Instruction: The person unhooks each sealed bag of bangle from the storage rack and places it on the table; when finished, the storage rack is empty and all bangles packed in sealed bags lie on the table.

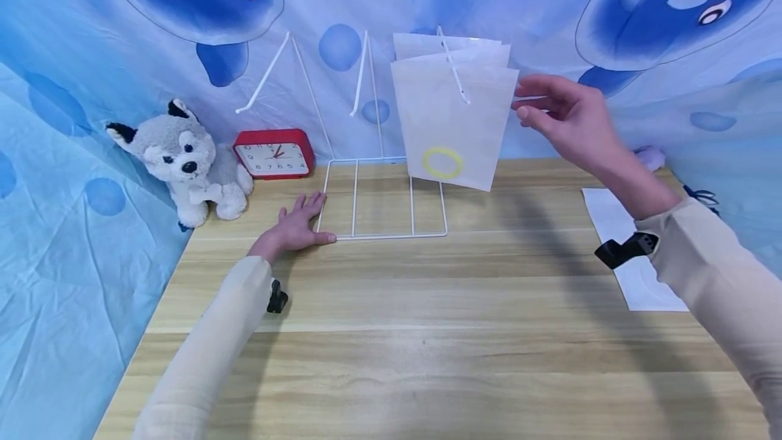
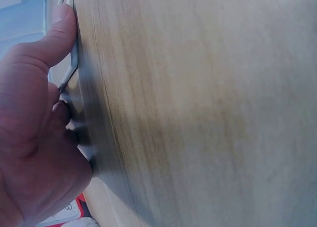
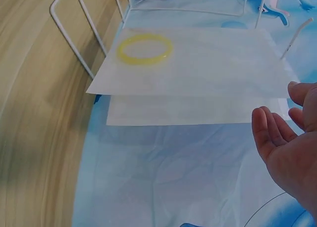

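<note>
A white wire rack (image 1: 383, 236) stands on the table against the backdrop, with slanted upper prongs. From its right prong hang white paper sheets (image 1: 455, 114), or a flat paper bag; I cannot tell which. The front one bears a yellow ring (image 1: 442, 163), also visible in the right wrist view. My left hand (image 1: 296, 226) lies with spread fingers at the rack's left front corner, its thumb (image 2: 63, 26) on the base wire. Beside the paper's right edge is my right hand (image 1: 571, 117), fingers bent loosely, thumb (image 3: 299, 92) near the edge and nothing visibly gripped.
A grey and white plush husky (image 1: 183, 161) sits at the back left, next to a red clock (image 1: 275, 153). Another white sheet (image 1: 641, 284) lies on the table (image 1: 421, 358) under my right forearm. A blue patterned cloth (image 1: 55, 257) surrounds the table.
</note>
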Available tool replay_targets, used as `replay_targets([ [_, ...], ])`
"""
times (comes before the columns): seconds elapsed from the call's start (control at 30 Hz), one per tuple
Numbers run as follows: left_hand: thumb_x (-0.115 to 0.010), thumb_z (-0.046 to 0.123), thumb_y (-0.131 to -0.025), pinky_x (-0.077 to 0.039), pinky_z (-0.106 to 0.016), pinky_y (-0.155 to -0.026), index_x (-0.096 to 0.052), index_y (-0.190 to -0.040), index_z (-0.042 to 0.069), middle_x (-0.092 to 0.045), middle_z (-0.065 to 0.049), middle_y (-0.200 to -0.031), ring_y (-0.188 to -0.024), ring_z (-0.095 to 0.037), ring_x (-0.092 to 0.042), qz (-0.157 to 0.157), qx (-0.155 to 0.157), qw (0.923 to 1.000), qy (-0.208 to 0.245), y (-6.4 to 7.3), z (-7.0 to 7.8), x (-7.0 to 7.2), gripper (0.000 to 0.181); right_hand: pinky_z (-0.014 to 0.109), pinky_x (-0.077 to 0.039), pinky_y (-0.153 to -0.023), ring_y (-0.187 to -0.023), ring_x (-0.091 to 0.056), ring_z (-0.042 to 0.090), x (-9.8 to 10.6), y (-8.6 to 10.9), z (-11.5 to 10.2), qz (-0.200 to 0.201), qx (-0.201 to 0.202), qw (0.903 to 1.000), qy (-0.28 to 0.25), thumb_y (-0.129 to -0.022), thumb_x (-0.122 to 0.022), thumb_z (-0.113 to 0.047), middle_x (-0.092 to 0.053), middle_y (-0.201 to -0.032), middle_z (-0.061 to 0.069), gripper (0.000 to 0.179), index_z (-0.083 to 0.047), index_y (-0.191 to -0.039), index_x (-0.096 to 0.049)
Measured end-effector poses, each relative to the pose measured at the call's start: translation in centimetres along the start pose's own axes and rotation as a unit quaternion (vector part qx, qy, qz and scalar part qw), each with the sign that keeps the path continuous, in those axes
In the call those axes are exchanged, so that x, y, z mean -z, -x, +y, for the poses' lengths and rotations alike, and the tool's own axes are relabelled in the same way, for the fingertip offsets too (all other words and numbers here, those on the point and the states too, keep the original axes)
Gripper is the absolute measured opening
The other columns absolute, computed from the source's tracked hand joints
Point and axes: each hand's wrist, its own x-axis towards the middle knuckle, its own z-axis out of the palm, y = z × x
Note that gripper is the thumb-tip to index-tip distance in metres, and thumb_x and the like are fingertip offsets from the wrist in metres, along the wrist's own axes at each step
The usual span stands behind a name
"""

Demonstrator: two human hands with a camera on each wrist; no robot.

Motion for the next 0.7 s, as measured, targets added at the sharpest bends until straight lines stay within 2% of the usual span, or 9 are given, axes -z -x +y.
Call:
replay_targets([
  [0.1,-0.071,0.048,-0.089,0.010,-0.068,-0.111,-0.006,-0.161,0.007,0.001,-0.018,-0.166,-0.149,-0.041,0.012,0.000,0.002,1.0000,-0.001,0.0,0.0,0.0,0.105,0.019,-0.054,-0.081,-0.100,-0.068,0.011,-0.1,-0.3,-0.1,0.002,0.004,0.9999,-0.016,-0.094,-0.066,0.003,-0.068,-0.121,0.010,0.042,-0.002,-0.135,-0.062],
  [0.2,-0.071,0.049,-0.089,0.010,-0.068,-0.111,-0.007,-0.161,0.007,0.000,-0.018,-0.166,-0.149,-0.042,0.012,0.000,0.003,1.0000,-0.002,0.0,0.1,0.0,0.105,0.020,-0.055,-0.080,-0.097,-0.069,0.013,-0.2,-0.6,-0.3,0.002,0.000,0.9977,-0.068,-0.093,-0.066,0.006,-0.069,-0.117,0.007,0.041,-0.001,-0.133,-0.062],
  [0.33,-0.070,0.049,-0.090,0.010,-0.068,-0.111,-0.007,-0.161,0.006,0.001,-0.018,-0.166,-0.149,-0.043,0.012,0.001,0.002,1.0000,0.000,0.2,0.0,0.0,0.104,0.023,-0.056,-0.079,-0.094,-0.069,0.017,-0.5,-1.2,-0.5,-0.004,-0.001,0.9892,-0.147,-0.091,-0.065,0.010,-0.070,-0.113,0.008,0.041,0.000,-0.131,-0.064],
  [0.4,-0.070,0.048,-0.090,0.010,-0.069,-0.111,-0.007,-0.160,0.005,0.001,-0.019,-0.166,-0.148,-0.043,0.012,0.002,0.001,1.0000,0.002,0.3,0.1,0.0,0.104,0.025,-0.057,-0.079,-0.093,-0.069,0.020,-0.7,-1.5,-0.6,-0.007,-0.002,0.9871,-0.160,-0.092,-0.064,0.010,-0.069,-0.112,0.010,0.041,0.000,-0.132,-0.063],
  [0.57,-0.071,0.047,-0.090,0.010,-0.068,-0.111,-0.008,-0.160,0.005,0.000,-0.019,-0.166,-0.148,-0.043,0.012,0.004,0.000,1.0000,0.003,0.4,0.2,0.0,0.104,0.024,-0.056,-0.079,-0.090,-0.067,0.021,-1.0,-2.3,-0.8,-0.008,-0.022,0.9952,-0.095,-0.095,-0.062,0.004,-0.067,-0.108,0.011,0.041,-0.004,-0.136,-0.062],
  [0.7,-0.070,0.047,-0.090,0.009,-0.068,-0.111,-0.008,-0.160,0.006,0.000,-0.018,-0.166,-0.149,-0.042,0.012,0.005,0.000,1.0000,0.002,0.4,0.3,0.0,0.103,0.020,-0.054,-0.081,-0.093,-0.066,0.017,-1.2,-2.7,-0.9,-0.003,-0.037,0.9985,-0.040,-0.096,-0.064,-0.001,-0.069,-0.110,0.004,0.042,-0.009,-0.137,-0.063],
])
